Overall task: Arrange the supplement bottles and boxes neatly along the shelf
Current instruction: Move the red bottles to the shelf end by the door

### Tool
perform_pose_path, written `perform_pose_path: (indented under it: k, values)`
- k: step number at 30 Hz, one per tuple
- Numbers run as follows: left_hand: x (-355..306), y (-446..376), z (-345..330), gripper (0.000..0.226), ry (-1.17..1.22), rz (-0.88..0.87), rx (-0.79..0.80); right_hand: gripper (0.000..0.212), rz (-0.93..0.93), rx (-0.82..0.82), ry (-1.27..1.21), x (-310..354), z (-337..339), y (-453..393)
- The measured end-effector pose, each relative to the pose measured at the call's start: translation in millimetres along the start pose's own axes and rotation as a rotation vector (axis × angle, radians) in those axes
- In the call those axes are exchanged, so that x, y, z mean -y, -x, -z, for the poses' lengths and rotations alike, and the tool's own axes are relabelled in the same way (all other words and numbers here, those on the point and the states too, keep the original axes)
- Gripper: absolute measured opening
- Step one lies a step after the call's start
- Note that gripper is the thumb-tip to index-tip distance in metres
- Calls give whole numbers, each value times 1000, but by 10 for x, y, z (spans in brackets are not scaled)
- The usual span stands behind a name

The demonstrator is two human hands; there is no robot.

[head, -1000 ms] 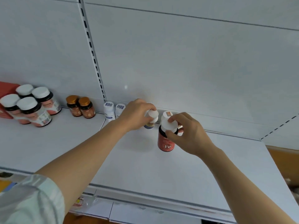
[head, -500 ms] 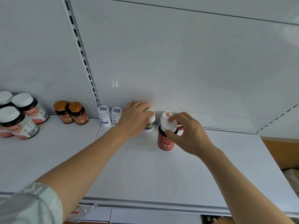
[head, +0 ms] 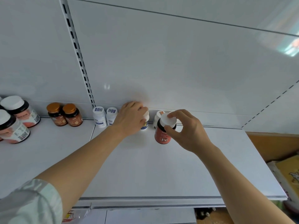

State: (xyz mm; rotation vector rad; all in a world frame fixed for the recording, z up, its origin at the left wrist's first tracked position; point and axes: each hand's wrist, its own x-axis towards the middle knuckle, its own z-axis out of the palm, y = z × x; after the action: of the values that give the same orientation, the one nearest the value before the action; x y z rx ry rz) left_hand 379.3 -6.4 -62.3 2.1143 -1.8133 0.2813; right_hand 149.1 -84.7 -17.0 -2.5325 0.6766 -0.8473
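At centre frame, a person's left hand (head: 131, 118) curls over a small white-capped bottle with a dark blue label (head: 145, 122) at the back of the white metal shelf (head: 145, 167), hiding most of it. The right hand (head: 186, 130) pinches the white cap of a red bottle marked "Fe" (head: 162, 135), standing upright just right of centre. A white bottle with an orange mark (head: 159, 116) sits half hidden behind it. At left stand two white bottles with blue labels (head: 105, 116), two amber-capped brown bottles (head: 64, 114) and large white-capped jars (head: 14, 118), cut off by the edge. Since half a second ago, both hands hold as before; the view has tilted slightly.
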Motion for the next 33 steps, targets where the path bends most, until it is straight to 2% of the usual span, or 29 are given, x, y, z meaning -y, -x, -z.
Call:
perform_pose_path:
  k: [3,8,18,28,33]
  values:
    - [-12,87,68,44,76,64,-30,29,21,-26,17,39,48,35]
    - [-81,339,328,41,65,154,-141,29,115,-41,-2,175,67,3]
    - [-199,1170,951,50,-82,363,-151,32,271,-46,-204,758,-223,-50]
    - [329,2310,1657,62,-258,615,-122,32,442,82,-241,1885,-824,-40]
    - [737,2996,2033,56,-289,665,-126,32,475,96,-272,2641,-1218,38]
